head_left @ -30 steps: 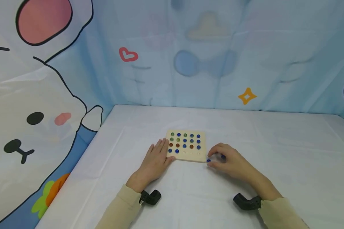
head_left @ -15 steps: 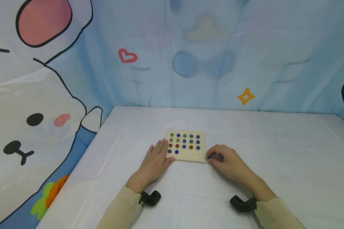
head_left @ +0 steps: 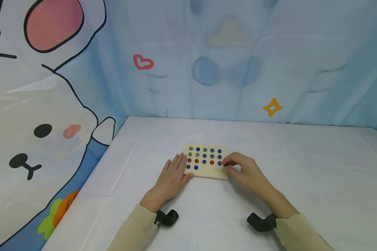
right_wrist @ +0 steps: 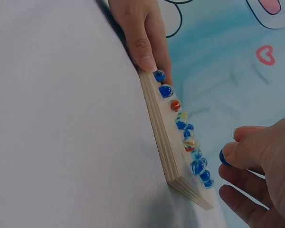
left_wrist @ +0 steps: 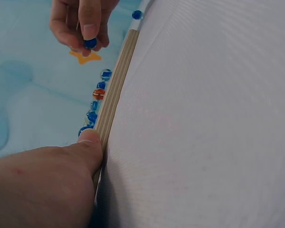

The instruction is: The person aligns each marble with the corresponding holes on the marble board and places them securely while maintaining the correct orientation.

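A light wooden board (head_left: pixel 211 174) lies on the white table, set with rows of blue, green and red marbles. Its front row has two blue marbles at the left and bare hollows further right. The left hand (head_left: pixel 171 179) rests along the board's left side, fingers extended, the thumb at its front edge. Above the board's right front corner, the right hand (head_left: pixel 246 172) pinches a blue marble (right_wrist: pixel 223 157) between thumb and fingers. That marble is apart from the board in the right wrist view. Another blue marble (left_wrist: pixel 137 14) sits on the table beyond the board's right end.
The white tabletop (head_left: pixel 301 167) spreads around the board. Behind it hangs a light blue printed curtain (head_left: pixel 176 94), which also covers the left side. Dark wrist cameras (head_left: pixel 167 218) are strapped on both wrists.
The right hand has gone from the table at the board's right side, where it grasped a blue marble, leftward to over the board's front right corner. The left hand has stayed in place.
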The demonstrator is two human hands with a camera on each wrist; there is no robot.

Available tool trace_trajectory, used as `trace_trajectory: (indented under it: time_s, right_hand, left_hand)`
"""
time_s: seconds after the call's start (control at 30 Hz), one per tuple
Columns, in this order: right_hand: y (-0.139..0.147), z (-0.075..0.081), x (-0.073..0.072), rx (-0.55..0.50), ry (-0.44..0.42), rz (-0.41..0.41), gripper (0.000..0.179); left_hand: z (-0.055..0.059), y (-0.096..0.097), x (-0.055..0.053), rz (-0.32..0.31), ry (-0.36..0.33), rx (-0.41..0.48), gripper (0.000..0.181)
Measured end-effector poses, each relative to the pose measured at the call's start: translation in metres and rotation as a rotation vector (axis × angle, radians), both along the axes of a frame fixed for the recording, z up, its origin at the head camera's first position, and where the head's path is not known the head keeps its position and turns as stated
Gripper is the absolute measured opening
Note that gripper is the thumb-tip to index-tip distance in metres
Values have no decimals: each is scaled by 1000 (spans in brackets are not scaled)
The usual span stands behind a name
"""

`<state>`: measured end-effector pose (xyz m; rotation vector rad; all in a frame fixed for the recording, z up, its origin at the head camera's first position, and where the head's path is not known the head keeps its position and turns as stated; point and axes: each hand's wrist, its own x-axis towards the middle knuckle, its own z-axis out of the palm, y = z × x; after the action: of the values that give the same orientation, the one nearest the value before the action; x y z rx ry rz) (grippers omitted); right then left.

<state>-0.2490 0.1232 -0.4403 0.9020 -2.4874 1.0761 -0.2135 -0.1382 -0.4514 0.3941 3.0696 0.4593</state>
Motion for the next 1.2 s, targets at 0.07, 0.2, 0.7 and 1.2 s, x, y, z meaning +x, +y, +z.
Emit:
trace_trajectory:
  time_s: [0.07, 0.2, 0.7, 1.2]
  right_hand:
    - [-5, 2, -1, -2, -8, 9, 25]
    - [-14, 4, -1, 3, -43, 15, 24]
    - [-43, -9, -1, -27, -64, 63, 21]
    - [-61, -14, 0, 49, -56, 8, 16]
  left_hand:
    - [0, 0, 0, 0, 1, 1, 73]
    - [-1, 0, 0, -3, -1, 3, 72]
    - [0, -2, 0, -18, 16, -18, 71]
    - [1, -2, 0, -30, 41, -35, 71]
